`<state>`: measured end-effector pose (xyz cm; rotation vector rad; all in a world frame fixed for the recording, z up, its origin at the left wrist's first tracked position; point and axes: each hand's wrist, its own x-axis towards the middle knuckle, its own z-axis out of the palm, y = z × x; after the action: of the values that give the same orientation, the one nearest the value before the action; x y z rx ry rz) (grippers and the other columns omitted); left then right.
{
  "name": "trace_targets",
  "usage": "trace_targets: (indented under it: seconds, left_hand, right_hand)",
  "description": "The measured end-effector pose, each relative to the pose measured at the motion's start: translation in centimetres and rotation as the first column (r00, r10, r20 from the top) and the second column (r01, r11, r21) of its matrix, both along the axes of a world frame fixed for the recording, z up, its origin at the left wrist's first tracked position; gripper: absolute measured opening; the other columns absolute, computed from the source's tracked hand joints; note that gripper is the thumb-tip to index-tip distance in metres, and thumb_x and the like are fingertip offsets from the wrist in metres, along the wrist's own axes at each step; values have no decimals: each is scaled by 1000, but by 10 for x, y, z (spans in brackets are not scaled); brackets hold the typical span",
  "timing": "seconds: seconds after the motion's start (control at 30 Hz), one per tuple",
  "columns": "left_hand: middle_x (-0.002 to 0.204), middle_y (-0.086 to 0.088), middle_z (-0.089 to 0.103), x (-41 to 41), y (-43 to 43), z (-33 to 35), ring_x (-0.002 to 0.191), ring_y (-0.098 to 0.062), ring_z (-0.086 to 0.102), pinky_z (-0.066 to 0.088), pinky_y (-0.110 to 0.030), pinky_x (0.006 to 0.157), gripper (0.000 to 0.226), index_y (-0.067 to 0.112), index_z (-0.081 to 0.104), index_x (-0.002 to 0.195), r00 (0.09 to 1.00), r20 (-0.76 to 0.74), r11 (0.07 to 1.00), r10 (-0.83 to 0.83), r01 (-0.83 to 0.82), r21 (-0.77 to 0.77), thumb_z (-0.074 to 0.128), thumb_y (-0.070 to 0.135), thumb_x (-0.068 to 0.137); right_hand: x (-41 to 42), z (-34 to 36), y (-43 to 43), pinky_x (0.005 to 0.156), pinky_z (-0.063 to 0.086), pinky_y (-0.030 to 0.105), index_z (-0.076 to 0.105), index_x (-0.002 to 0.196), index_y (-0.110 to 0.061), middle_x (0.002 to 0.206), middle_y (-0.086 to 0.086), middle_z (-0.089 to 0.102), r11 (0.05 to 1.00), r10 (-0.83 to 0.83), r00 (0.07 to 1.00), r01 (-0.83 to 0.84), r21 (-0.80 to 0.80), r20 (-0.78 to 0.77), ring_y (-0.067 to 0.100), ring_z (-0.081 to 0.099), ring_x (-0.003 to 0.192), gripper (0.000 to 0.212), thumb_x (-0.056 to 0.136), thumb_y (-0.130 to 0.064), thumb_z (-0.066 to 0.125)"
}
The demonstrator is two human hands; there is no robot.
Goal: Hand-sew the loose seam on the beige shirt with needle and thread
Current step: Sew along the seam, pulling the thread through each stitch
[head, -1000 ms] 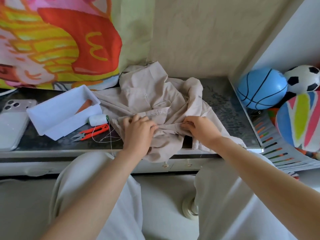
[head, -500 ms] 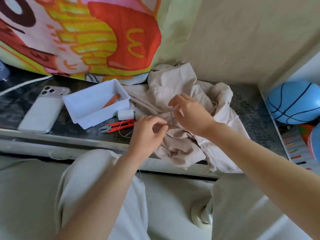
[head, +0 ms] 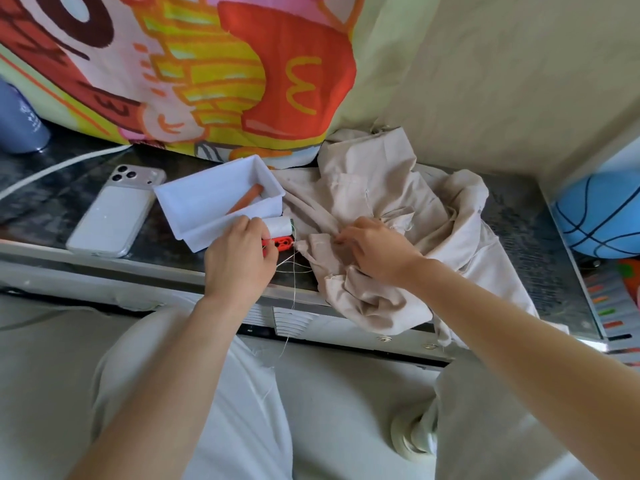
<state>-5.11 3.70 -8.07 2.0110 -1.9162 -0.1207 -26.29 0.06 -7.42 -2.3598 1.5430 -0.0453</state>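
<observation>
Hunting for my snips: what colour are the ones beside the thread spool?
Orange-red snips, clearest in the head view.

My shirt (head: 381, 192) is plain beige all over. The thread (head: 293, 285) is a pale whitish colour, and the spool (head: 278, 227) is white too. The snips (head: 283, 242) are bright red. The tray (head: 207, 188) is white, and the stick (head: 244, 202) in it is orange. The phone (head: 110, 216) is white and silver. The table top (head: 519, 244) is dark grey with light speckles. The ball (head: 599, 216) is blue with black lines. The big cloth (head: 304, 81) has a cartoon picture with a red box, a yellow M, yellow sticks, pink and green. The bottle (head: 17, 116) is purple-blue. My trousers (head: 246, 417) are white.
</observation>
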Motion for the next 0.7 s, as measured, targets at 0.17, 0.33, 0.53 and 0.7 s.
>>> trace_targets:
  seconds: [0.17, 0.33, 0.53, 0.7]
  left_hand:
    - [109, -3, 57, 1, -3, -7, 95, -23, 60, 43, -33, 64, 32, 17, 60, 114, 996, 63, 989, 66, -74, 130, 59, 38, 91]
    - [109, -2, 57, 1, -3, -10, 95, -23, 60, 41, -33, 63, 28, 18, 60, 113, 997, -2, 990, 81, -80, 114, 61, 35, 90]
    - [102, -2, 56, 2, -1, -9, 91, -23, 57, 40, -31, 64, 19, 16, 57, 105, 993, -111, 996, 41, -32, 81, 63, 27, 89]
    - [85, 5, 46, 0, 7, -10, 87, -22, 55, 39, -32, 75, 12, 19, 66, 91, 991, -103, 996, -89, 92, 19, 63, 30, 88]
  right_hand:
    - [12, 4, 4, 92, 43, 43, 59, 118, -11, 119, 11, 53, 995, -77, 996, 74, -62, -38, 31, 48, 115, 31, 100, -23, 36]
    - [36, 6, 25, 70, 47, 35, 67, 90, -6, 87, 11, 60, 888, 244, 953, -144, -437, 182, 26, 53, 82, 21, 86, -17, 50]
    - [52, -10, 33, 85, 42, 31, 60, 123, -17, 123, 5, 55, 972, 209, 972, -195, -127, 108, 23, 52, 113, 30, 93, -16, 56]
    - [56, -9, 26, 75, 43, 29, 56, 128, -22, 124, 2, 52, 996, 82, 993, -79, -39, 83, 20, 51, 114, 32, 98, -17, 46]
